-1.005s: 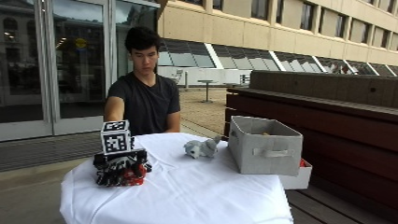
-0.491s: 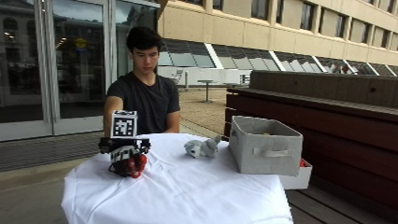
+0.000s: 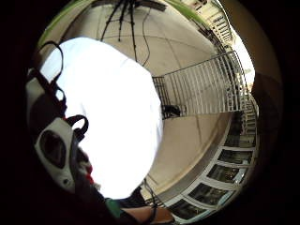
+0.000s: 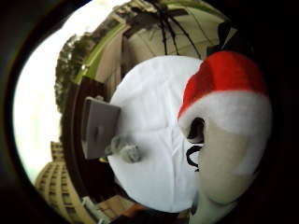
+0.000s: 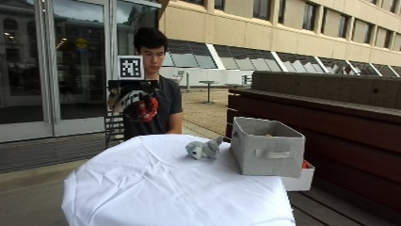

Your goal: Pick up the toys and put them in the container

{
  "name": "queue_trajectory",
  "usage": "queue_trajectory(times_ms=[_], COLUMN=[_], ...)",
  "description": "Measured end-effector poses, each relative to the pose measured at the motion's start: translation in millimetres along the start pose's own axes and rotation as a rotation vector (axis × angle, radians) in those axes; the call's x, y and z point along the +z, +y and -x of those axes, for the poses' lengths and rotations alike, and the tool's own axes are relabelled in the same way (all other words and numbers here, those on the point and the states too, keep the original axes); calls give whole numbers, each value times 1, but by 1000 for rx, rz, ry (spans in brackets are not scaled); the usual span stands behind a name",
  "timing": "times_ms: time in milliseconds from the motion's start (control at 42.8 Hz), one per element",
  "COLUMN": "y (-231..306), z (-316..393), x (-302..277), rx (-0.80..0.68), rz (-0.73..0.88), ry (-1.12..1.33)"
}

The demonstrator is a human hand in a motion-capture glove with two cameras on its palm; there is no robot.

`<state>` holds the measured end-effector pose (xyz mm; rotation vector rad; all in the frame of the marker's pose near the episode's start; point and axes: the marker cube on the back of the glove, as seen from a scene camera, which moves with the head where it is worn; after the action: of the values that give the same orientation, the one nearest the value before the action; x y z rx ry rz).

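Observation:
My gloved right hand (image 5: 133, 102) is raised well above the white-clothed table (image 5: 156, 188), at the person's chest height, and grips a plush toy (image 5: 148, 108) with a red and white hat. In the thumb side palm view this toy (image 4: 224, 126) sits close against the palm. A small grey plush toy (image 5: 204, 149) lies on the cloth right beside the grey fabric container (image 5: 266, 146), which stands at the table's right edge. The thumb side palm view looks down on the grey toy (image 4: 125, 149) and the container (image 4: 98, 126).
A white box (image 5: 300, 180) with something red in it sits behind the container at the table's edge. A dark wooden bench wall (image 5: 338, 122) runs along the right. A chair (image 5: 113, 127) stands behind the table by the person.
My hand has lifted the red-hatted toy from the left part of the table up to chest height. The grey toy and the container have stayed put.

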<state>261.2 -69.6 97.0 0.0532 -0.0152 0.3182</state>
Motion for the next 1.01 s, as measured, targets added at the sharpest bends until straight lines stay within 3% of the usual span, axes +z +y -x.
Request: queue_trajectory(times_ms=[234, 421, 701, 1005], y=[1, 22, 41, 57], z=[85, 169, 322, 437], x=[-121, -165, -155, -116], rx=[-83, -183, -339, -442], rz=[-177, -215, -198, -161], ry=[41, 14, -32, -33])
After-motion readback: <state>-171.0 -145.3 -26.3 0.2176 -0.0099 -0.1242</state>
